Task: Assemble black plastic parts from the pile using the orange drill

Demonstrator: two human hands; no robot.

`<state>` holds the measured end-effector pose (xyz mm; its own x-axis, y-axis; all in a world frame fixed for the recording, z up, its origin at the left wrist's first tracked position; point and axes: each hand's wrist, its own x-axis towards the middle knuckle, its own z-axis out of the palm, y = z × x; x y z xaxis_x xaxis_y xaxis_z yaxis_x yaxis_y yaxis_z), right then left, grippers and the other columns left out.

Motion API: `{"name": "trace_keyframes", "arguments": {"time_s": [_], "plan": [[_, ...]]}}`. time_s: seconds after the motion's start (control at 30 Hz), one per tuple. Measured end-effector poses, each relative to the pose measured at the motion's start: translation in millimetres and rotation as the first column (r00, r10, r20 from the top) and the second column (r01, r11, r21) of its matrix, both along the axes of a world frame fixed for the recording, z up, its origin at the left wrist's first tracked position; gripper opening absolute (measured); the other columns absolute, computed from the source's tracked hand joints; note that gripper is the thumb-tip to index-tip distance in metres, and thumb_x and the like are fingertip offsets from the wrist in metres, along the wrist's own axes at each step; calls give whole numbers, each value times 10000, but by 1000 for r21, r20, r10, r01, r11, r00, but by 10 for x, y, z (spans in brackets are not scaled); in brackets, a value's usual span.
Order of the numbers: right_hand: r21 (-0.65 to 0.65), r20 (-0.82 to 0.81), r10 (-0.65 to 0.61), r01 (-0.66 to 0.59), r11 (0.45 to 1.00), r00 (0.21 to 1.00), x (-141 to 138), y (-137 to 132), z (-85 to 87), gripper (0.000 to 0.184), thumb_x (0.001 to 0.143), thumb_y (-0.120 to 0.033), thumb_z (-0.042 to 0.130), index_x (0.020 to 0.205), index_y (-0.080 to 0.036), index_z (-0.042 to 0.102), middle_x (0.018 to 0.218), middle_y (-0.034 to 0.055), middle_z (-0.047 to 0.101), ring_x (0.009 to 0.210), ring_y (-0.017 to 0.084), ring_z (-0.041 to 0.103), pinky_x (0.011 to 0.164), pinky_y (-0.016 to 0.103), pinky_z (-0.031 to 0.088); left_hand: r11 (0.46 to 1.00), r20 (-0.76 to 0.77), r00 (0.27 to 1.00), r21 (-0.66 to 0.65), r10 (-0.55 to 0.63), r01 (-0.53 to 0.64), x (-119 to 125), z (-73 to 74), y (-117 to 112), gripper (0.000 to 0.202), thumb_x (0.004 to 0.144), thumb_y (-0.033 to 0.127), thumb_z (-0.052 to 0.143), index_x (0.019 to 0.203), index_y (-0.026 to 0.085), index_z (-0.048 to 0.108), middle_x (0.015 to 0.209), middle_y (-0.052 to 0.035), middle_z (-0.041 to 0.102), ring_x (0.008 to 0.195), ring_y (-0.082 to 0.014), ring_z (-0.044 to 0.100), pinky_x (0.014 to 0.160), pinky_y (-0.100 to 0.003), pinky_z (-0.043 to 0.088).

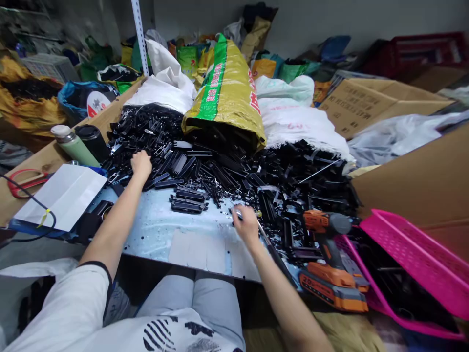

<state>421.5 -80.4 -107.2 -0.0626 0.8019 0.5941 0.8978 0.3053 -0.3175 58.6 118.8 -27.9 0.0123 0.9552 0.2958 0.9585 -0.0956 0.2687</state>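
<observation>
A big heap of black plastic parts [220, 171] covers the far half of the table [157, 230]. My left hand [141, 164] reaches into the heap's left side, fingers curled down among the parts; what it grips is hidden. My right hand [245, 222] rests at the heap's near edge, pinched round a thin silvery tool [238, 213] whose dark shaft runs back along my wrist. A small stack of flat black pieces [187, 200] lies between my hands.
An orange cordless drill [330, 264] lies right of my right hand, next to a pink basket [414, 264]. A yellow-green sack [227, 93] and white bags spill parts at the back. Bottles [75, 144], a white sheet [62, 195] and red scissors [24, 180] are at the left.
</observation>
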Motion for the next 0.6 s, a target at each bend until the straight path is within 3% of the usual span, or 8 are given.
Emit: {"name": "trace_keyframes", "arguments": {"time_s": [0.1, 0.17, 0.23, 0.3, 0.37, 0.43, 0.5, 0.6], "plan": [[-58, 112, -137, 144, 988, 984, 142, 1050, 254, 260, 907, -276, 417, 1068, -131, 562, 1083, 145, 589, 1031, 254, 483, 873, 365, 373, 997, -64, 996, -47, -63, 60, 583, -105, -649, 238, 941, 232, 431, 1064, 44, 509, 1018, -172, 580, 959, -249, 538, 829, -372, 444], [-145, 244, -165, 204, 968, 956, 165, 1641, 349, 299, 883, -239, 434, 1130, -105, 536, 1125, 167, 562, 1055, 281, 455, 867, 383, 360, 939, -76, 949, -184, -307, 290, 928, -277, -1266, 238, 933, 202, 432, 1128, 90, 511, 1013, -140, 585, 922, -233, 557, 772, -325, 454], [-247, 347, -135, 229, 942, 928, 140, 2041, 387, 333, 868, -166, 413, 1179, -91, 505, 1104, 171, 561, 1045, 279, 451, 867, 395, 348, 841, -67, 862, -271, -503, 469, 1133, -476, -1870, 268, 925, 200, 450, 1173, 117, 503, 984, -114, 596, 889, -227, 566, 721, -308, 460], [-312, 393, -118, 252, 916, 912, 96, 2235, 388, 337, 845, -108, 403, 1163, -68, 507, 1082, 179, 558, 1037, 273, 450, 868, 401, 343, 794, -93, 812, -297, -577, 530, 1179, -649, -2320, 276, 924, 209, 455, 1178, 113, 505, 966, -106, 603, 891, -234, 569, 731, -326, 464], [-326, 387, -138, 275, 905, 912, 49, 2249, 379, 302, 810, -101, 447, 1095, -46, 533, 1101, 199, 539, 1046, 279, 443, 866, 401, 351, 800, -130, 812, -313, -570, 511, 1119, -764, -2564, 286, 920, 197, 458, 1184, 96, 501, 961, -109, 603, 896, -241, 569, 746, -347, 465], [-316, 319, -151, 255, 914, 936, -9, 2114, 377, 286, 772, -132, 515, 1046, -54, 542, 1146, 207, 514, 1044, 281, 451, 848, 387, 376, 828, -162, 833, -315, -528, 464, 1034, -826, -2642, 293, 905, 189, 484, 1181, 92, 504, 989, -121, 594, 925, -252, 560, 768, -365, 462], [-311, 193, -101, 158, 937, 976, -102, 1843, 382, 316, 765, -172, 545, 1070, -91, 524, 1138, 177, 527, 1003, 259, 488, 832, 368, 402, 847, -167, 849, -299, -501, 440, 986, -863, -2640, 326, 892, 208, 518, 1199, 102, 496, 1030, -131, 580, 955, -259, 545, 787, -375, 455], [-287, -98, 59, -85, 954, 993, -335, 1220, 342, 449, 789, -290, 576, 1196, -156, 444, 1052, 104, 577, 938, 229, 540, 835, 361, 430, 842, -140, 848, -279, -511, 461, 1001, -926, -2621, 347, 893, 239, 527, 1216, 116, 491, 1040, -130, 574, 960, -255, 535, 789, -377, 445]]}}
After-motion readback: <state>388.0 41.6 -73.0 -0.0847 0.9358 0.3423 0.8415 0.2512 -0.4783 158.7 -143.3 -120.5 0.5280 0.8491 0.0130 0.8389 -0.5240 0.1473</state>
